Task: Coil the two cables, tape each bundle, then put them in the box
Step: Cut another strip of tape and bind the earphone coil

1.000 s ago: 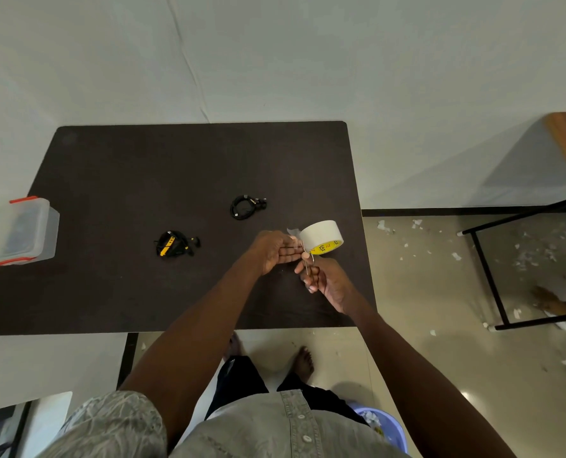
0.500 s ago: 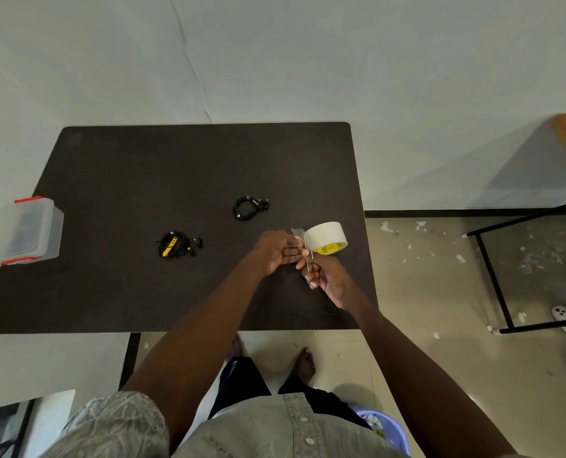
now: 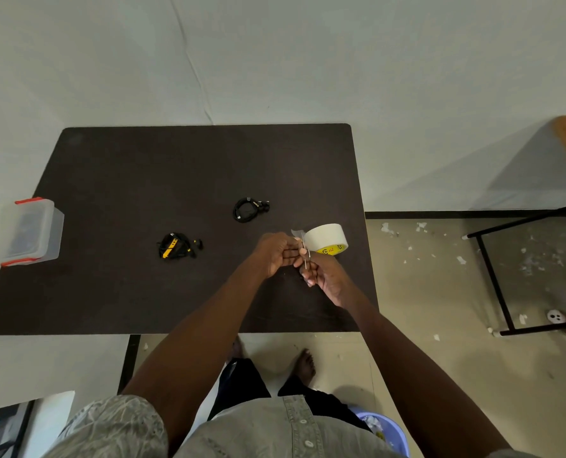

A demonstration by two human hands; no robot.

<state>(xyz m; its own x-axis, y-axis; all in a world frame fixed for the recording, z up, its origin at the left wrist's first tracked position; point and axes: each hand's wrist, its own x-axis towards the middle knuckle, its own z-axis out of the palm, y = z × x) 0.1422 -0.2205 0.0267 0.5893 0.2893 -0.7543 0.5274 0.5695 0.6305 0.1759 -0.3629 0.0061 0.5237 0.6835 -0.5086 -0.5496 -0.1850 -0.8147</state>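
Cutting a tape strip; both cables coiled, neither boxed.

The left hand (image 3: pixel 276 254) pinches the free tape end, its grip closed on it; the right hand (image 3: pixel 324 277) grips small scissors (image 3: pixel 305 256) at the strip. The tape roll (image 3: pixel 327 239) sits just beyond the grip. Two cable bundles (image 3: pixel 248 209) (image 3: pixel 176 249) lie farther left on the bench (image 3: pixel 143 176), the box (image 3: pixel 32 231) far left, probably awaiting taping.

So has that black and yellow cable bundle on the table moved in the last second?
No. The black and yellow cable bundle lies in the same spot on the table, still left of the all-black bundle; only the camera shifted slightly.
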